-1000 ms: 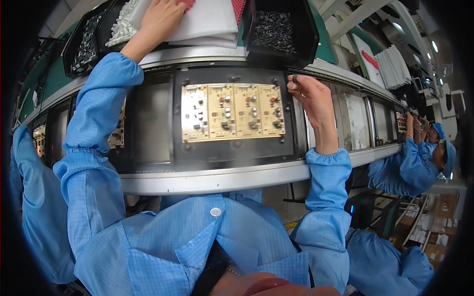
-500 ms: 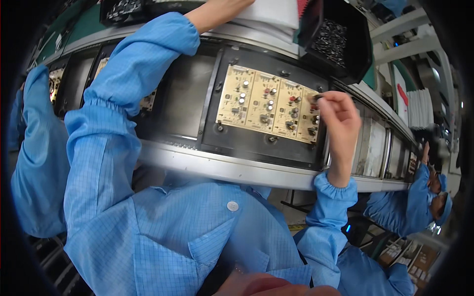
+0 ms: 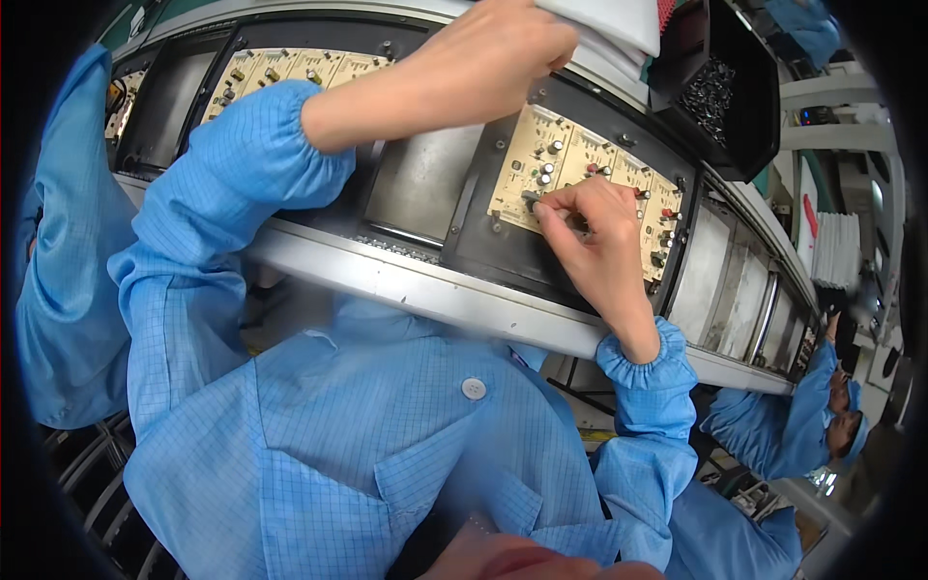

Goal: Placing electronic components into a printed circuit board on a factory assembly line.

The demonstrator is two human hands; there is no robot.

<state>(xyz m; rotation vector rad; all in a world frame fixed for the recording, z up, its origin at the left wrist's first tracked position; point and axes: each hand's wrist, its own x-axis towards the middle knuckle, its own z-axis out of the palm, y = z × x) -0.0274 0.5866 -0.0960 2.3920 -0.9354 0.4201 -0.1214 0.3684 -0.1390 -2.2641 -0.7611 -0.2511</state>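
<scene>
A tan circuit board panel (image 3: 517, 179), split into several strips with capacitors and other small parts standing on it, lies in a black carrier frame (image 3: 474, 232). Over its left strip is my right hand (image 3: 604, 232), thumb and forefinger pinched on a small dark electronic component (image 3: 531, 196) close to the board surface. My left hand (image 3: 512, 48) hovers above the carrier's far left corner with its fingers curled in. Whatever the left fingers hold, if anything, is hidden from view.
A black bin (image 3: 710, 97) of small dark parts stands at the far right, beside white foam sheets (image 3: 609, 24). Another carrier with boards (image 3: 290, 68) sits to the left on the metal-railed line (image 3: 387, 275). Co-workers in blue flank me, one sleeve (image 3: 63, 261) at left.
My right hand has moved from the panel's right end to its left strip, still pinching a dark component. My left hand has come down from the upper edge toward the carrier. The view has shifted.
</scene>
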